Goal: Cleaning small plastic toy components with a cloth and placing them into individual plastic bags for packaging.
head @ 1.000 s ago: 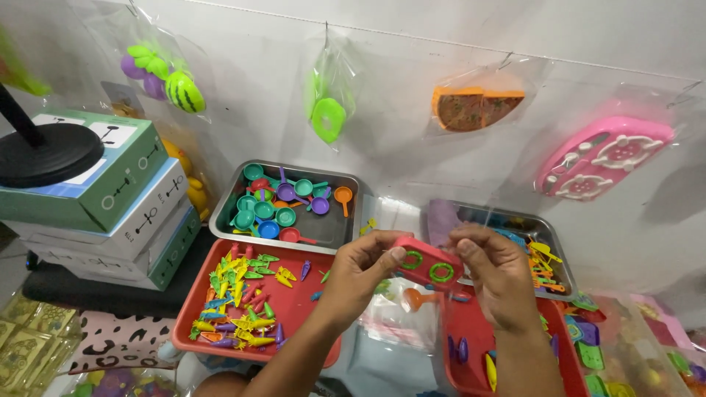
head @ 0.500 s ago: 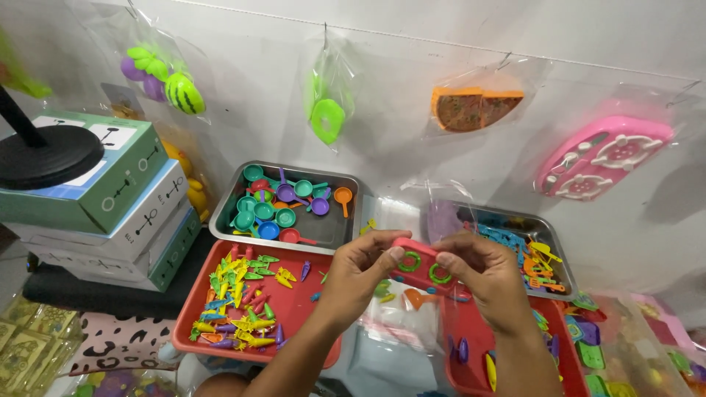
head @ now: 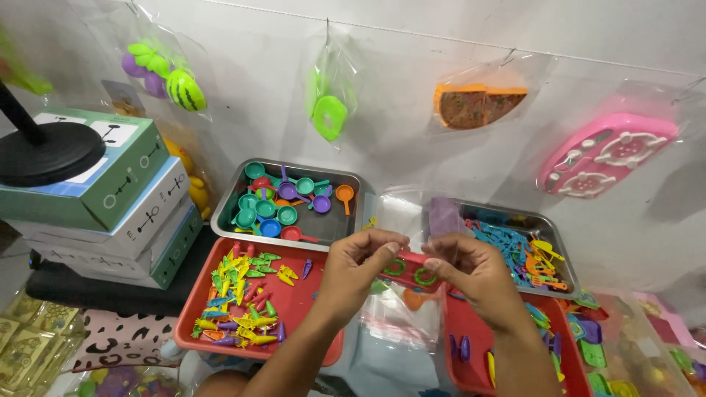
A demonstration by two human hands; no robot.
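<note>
Head view: both hands pinch a small red plastic toy stove (head: 409,270) with green ring burners, left hand (head: 358,270) at one end, right hand (head: 471,273) at the other, above a crinkled clear bag (head: 401,220). Below lie a red tray (head: 309,345) of tiny glossy carrots and a steel tray (head: 228,206) of round pans; fingers hide the stove's ends

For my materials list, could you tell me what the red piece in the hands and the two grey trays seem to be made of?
Red toy piece: apparently moulded plastic, with flat, even colour and green rings. Grey trays: probably metal, perhaps steel, with dull silvery, faintly reflective walls.
</note>
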